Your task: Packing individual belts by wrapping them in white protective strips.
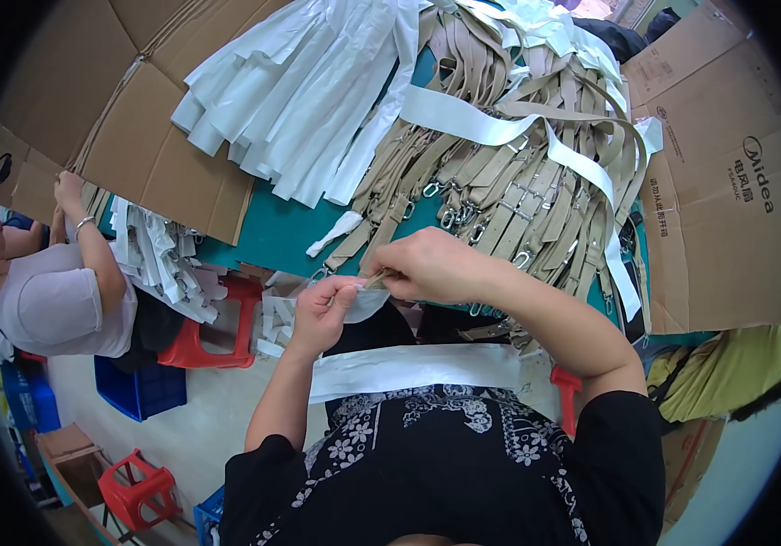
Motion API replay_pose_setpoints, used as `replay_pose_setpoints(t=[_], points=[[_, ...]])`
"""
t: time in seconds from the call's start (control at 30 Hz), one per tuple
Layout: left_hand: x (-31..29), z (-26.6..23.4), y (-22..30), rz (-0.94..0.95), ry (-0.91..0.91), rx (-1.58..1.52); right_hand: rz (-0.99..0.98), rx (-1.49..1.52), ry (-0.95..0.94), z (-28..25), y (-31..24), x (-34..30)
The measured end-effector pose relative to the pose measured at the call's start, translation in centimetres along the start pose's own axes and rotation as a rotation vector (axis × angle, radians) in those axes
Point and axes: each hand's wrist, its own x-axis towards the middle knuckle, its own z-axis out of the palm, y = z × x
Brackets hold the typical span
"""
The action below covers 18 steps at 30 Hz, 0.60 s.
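Observation:
Close together at the table's near edge, both my hands are closed on small pieces. My left hand (322,314) pinches the edge of a white plastic sleeve (368,306) that hangs below the fingers. Between the fingers of my right hand (433,264) is a beige strap (377,279), its end touching the sleeve's top edge; whether it goes inside I cannot tell. Just beyond my hands lies a big heap of beige straps (508,200) with metal clasps and buckles. One strap end wrapped in white (337,232) lies at the heap's left side.
Long white plastic sleeves (299,100) are fanned over the green table (272,218). Cardboard panels (181,182) stand at left, and a large carton (718,182) at right. At far left a person (63,300) works. Red stools (140,491) and a blue crate (140,387) are on the floor.

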Motion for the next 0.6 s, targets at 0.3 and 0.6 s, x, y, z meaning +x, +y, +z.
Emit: replay_pose_setpoints(t=[0.3,0.6], points=[[0.1,1.8,-0.5,0.146,0.169,0.13,-0.147,-0.105,0.012,-1.0,0.4,0.1],[-0.1,2.4,-0.3,0.47,0.192,0.426,0.128,0.433,-0.109,1.1,-0.4,0.3]])
